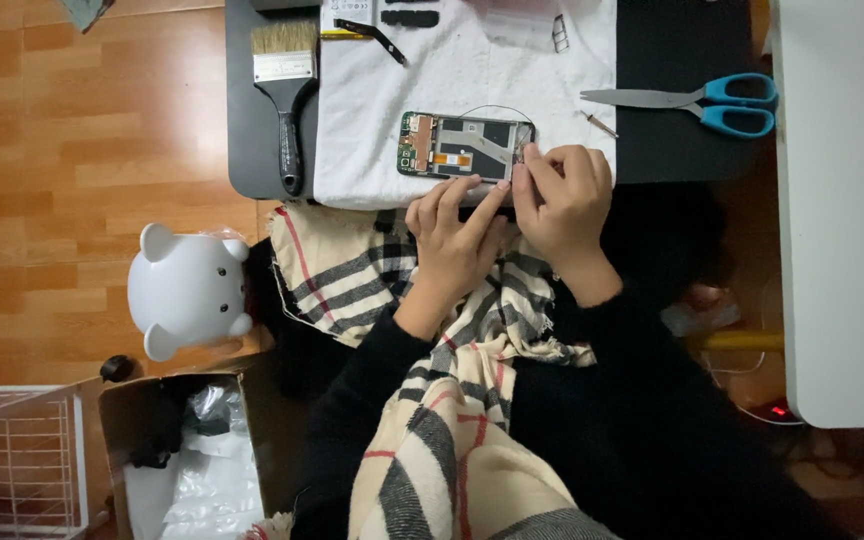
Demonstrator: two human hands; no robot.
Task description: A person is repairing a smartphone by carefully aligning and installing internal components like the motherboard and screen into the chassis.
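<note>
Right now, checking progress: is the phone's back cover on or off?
Off: the phone lies face down on the white cloth, circuit board exposed.

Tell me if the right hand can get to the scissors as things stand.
Probably yes. The right hand rests at the opened phone, and the scissors lie on the same table farther right. Only a small screwdriver lies between them, easily passed over.

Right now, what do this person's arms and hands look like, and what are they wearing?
Both hands, left hand and right hand, are bare, with no gloves or rings visible. Long black sleeves cover both arms to the wrists. A cream plaid scarf with black and red stripes drapes between them.
</note>
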